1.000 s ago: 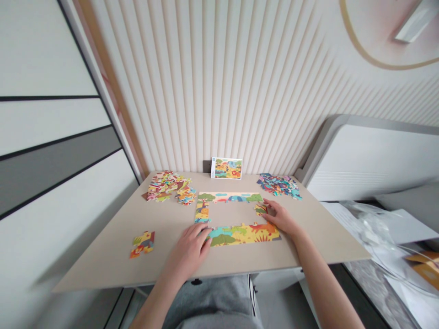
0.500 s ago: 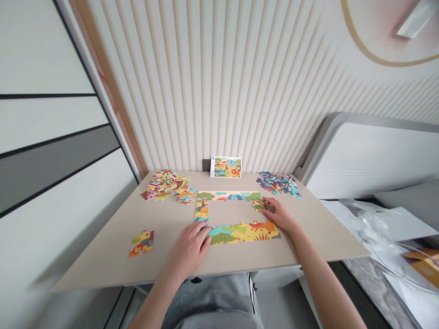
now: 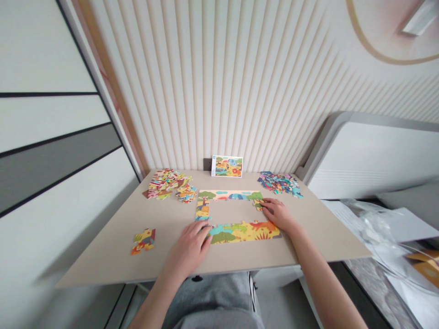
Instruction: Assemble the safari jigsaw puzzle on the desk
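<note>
A partly joined puzzle frame (image 3: 240, 232) lies on the table, with bare tabletop inside it. My left hand (image 3: 192, 242) rests on the frame's lower left corner, fingers spread a little and laid flat. At the frame's right side my right hand (image 3: 277, 213) covers part of the pieces, its fingers lying over the edge of a green and yellow piece (image 3: 258, 205). The spot under the right fingers is hidden. Behind the frame, a picture card (image 3: 227, 166) of the animal scene stands against the wall.
Loose pieces (image 3: 166, 183) heap at the back left, and blue and purple ones (image 3: 279, 183) at the back right. A small joined cluster (image 3: 143, 241) lies at the table's left. Plastic wrapping (image 3: 368, 224) is beyond the right edge.
My right hand has shifted slightly, its fingers now closer together over the right side pieces. My left hand keeps its place on the lower left corner.
</note>
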Tool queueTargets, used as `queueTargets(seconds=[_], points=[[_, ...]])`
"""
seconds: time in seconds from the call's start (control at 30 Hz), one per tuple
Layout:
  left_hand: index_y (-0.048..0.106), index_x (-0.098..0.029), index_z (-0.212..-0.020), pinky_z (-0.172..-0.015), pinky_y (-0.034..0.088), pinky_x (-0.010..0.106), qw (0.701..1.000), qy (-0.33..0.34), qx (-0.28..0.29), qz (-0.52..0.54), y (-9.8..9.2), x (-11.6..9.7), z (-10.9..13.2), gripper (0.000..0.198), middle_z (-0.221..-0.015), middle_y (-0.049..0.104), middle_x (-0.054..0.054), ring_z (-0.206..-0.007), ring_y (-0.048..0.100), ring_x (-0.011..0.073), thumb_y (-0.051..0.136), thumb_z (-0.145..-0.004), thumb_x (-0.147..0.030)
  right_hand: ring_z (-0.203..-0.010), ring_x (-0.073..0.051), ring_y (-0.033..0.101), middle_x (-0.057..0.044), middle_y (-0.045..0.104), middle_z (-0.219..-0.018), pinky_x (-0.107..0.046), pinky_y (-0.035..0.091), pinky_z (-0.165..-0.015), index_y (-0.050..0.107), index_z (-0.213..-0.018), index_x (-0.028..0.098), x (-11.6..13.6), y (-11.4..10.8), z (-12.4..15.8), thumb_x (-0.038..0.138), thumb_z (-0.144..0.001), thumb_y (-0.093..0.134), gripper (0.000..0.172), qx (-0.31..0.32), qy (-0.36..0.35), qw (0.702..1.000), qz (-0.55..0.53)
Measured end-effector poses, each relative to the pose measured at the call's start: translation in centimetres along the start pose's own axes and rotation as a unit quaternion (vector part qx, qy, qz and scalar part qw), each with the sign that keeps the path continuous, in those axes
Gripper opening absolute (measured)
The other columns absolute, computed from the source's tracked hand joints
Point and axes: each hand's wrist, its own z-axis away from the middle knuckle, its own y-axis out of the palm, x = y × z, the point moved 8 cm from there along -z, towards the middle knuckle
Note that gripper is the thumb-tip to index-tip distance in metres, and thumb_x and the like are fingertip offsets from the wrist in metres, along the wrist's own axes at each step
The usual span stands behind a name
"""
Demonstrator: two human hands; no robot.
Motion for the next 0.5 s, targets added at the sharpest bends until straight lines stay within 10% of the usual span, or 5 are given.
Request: queueTargets(seconds=[0.5], points=[[0.063, -0.026, -0.124, -0.104, 0.052, 0.047, 1.0, 0.004, -0.011, 0.0, -0.2, 0.0, 0.0, 0.029, -0.125, 0.065, 0.008, -0.117, 0.061, 0.0253, 0.051, -0.097, -0.023, -0.116, -0.027, 0.064, -0.006, 0.072, -0.123, -0.048, 0.039, -0.109, 0.066, -0.126, 0.03, 1.0, -0.2, -0.3, 0.033, -0.094, 0.05, 0.036, -0.019, 0.011, 1.0, -0.02]])
